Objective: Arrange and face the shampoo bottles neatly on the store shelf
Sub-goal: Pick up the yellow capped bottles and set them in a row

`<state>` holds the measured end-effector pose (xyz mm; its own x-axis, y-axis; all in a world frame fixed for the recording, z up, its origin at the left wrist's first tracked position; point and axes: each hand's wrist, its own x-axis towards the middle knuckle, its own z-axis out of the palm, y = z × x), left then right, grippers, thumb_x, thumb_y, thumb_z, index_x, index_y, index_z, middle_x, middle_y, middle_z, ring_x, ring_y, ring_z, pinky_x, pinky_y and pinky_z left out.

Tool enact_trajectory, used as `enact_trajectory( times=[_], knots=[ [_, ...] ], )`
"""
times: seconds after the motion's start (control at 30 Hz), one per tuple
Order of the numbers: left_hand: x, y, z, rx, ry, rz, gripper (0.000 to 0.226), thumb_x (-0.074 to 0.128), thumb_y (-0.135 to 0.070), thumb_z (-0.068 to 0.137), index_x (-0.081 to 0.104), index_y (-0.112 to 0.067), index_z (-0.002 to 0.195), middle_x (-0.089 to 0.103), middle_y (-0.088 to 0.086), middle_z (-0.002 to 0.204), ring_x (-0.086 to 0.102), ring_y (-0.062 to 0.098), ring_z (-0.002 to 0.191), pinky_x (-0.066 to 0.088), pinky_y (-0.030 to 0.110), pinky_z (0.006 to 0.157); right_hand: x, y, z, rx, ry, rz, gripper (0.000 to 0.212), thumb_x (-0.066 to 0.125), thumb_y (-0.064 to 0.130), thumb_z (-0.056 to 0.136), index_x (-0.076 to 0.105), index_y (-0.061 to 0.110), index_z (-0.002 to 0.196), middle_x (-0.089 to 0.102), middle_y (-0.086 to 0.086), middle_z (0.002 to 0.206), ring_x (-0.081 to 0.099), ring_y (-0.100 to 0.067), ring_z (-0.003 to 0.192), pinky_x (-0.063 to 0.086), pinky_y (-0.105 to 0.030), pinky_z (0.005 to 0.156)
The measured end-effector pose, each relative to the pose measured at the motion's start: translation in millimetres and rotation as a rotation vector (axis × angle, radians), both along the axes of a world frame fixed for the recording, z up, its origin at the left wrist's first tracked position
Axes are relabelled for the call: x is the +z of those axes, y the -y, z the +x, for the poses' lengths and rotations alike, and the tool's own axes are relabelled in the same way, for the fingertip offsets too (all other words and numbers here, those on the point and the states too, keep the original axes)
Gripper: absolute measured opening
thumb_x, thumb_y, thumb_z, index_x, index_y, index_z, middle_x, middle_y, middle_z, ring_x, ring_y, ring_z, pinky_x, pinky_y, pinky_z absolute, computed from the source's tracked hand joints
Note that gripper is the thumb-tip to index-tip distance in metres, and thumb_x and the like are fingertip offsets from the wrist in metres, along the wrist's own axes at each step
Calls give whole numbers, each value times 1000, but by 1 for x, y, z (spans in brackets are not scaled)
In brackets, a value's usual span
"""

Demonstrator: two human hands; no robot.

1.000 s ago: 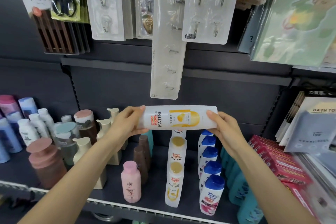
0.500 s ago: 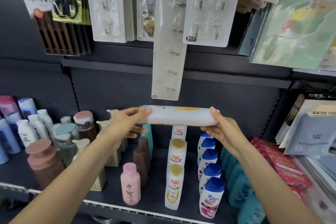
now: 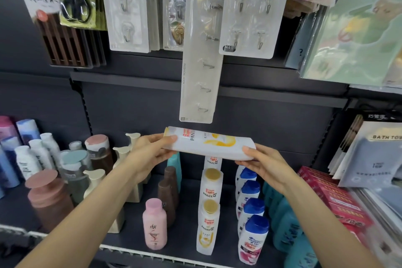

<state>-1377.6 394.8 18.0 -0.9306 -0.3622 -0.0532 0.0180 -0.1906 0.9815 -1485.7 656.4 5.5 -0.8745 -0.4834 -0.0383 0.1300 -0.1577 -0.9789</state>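
Rolled label-up again since half a second back, Pantene bottle [image 3: 208,144] lies sideways above the shelf [image 3: 139,243] row, my left hand [image 3: 150,152] fingers round its cap, right hand [image 3: 265,165] gripping its base; not yet shelved, most facing left.

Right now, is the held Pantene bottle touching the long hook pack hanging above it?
Apart. The head view shows a strip of dark back panel between the hook pack's bottom edge and the Pantene bottle held sideways below it.

White Pantene btl [image 3: 208,144] horizontal, above shelf row.
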Motion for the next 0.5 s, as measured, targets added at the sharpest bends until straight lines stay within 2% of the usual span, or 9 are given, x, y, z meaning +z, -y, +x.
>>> enact_trajectory(
  times=[0.13, 0.23, 0.3, 0.4, 0.5],
  knots=[
    [1, -3, -2, 39, -52, -5, 40, 69, -15, 81, 56, -12, 119, 70, 10, 107, 68, 21, 98, 57, 32, 81, -8, 3, -3, 20, -50, -29, 40, 64, 1, 84, 58, 11, 122, 69, -10, 114, 66, -23, 106, 56, -27, 81],
    [6, -5, -1, 102, -139, -113, 42, 70, -11, 80, 55, -17, 119, 69, 9, 106, 69, 18, 94, 58, 30, 76, -11, 9, -3, -22, -159, 66, 46, 69, -2, 80, 60, 20, 119, 70, -4, 111, 66, -18, 104, 56, -28, 82],
    [9, -4, -1, 115, -218, -244, 46, 72, -11, 78, 56, -21, 119, 68, 4, 107, 67, 17, 96, 58, 31, 77, -13, 15, -3, -64, -228, 178, 44, 71, -2, 77, 62, 24, 112, 71, -2, 106, 67, -15, 98, 56, -25, 77],
    [12, -1, -2, 99, -330, -549, 52, 76, -12, 75, 55, -26, 121, 63, -5, 113, 61, 14, 104, 55, 31, 83, -20, 24, -7, -131, -282, 305, 42, 72, 0, 78, 62, 14, 116, 69, -5, 104, 66, -12, 89, 55, -19, 70],
    [11, -4, -7, 101, -379, -741, 56, 77, -11, 74, 53, -25, 123, 60, -9, 116, 58, 9, 105, 49, 16, 82, -28, 30, -10, -148, -251, 318, 43, 68, 1, 82, 58, 12, 123, 66, -1, 105, 65, -12, 91, 55, -17, 70]
  ],
)
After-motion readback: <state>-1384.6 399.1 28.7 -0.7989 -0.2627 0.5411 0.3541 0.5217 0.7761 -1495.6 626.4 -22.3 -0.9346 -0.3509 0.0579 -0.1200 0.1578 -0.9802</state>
